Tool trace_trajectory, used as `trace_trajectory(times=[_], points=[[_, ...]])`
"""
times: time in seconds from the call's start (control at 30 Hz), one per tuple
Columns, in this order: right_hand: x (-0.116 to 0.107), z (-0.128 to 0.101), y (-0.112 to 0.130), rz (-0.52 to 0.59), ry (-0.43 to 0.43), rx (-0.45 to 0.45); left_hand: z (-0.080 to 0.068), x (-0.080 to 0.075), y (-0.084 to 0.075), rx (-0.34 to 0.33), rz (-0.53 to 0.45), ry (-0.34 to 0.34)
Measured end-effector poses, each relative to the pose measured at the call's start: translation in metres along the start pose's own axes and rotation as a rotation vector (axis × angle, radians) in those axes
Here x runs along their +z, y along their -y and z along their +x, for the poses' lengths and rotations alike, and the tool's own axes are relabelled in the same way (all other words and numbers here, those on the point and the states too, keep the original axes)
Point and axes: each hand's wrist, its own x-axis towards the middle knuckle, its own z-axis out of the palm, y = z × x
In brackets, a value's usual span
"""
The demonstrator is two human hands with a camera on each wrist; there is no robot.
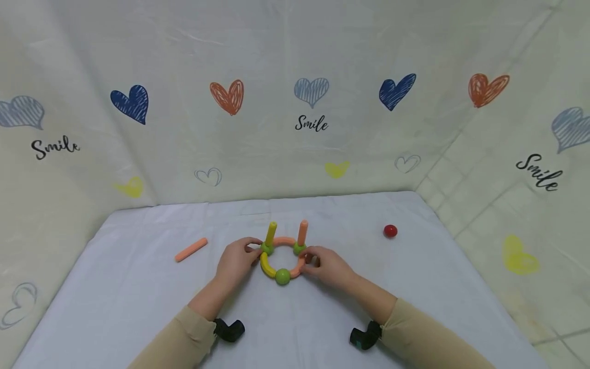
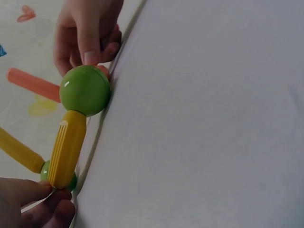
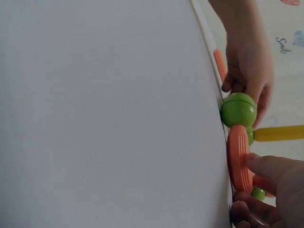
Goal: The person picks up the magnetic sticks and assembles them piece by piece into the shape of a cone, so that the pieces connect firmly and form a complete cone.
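A toy ring [image 1: 282,242] of curved orange and yellow pieces joined by green balls lies mid-table. A yellow peg [image 1: 271,233] and an orange peg [image 1: 302,232] stand upright on its far two balls. My left hand [image 1: 255,251] pinches the ring's left side at the yellow curved piece [image 2: 66,148], by the small green ball [image 2: 46,172]. My right hand [image 1: 310,261] pinches the orange curved piece [image 3: 238,156] on the right side. The front green ball [image 1: 282,277] sits between both hands, and is large in the left wrist view [image 2: 85,90] and right wrist view [image 3: 238,109].
A loose orange stick [image 1: 191,249] lies on the white tablecloth [image 1: 138,287] left of the ring. A red ball [image 1: 390,231] rests at the far right. Cloth walls printed with hearts [image 1: 311,90] enclose the table on the back and both sides.
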Motion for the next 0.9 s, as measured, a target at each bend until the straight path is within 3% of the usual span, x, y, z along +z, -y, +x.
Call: trace_trajectory(times=[0.47,0.9], points=[[0.009,0.0,0.012,-0.031,-0.031,0.019,0.01,-0.01,0.001,0.023,0.028,-0.001],[0.004,0.003,0.012,-0.016,-0.003,0.029,0.003,-0.039,0.004,0.098,0.097,-0.026]])
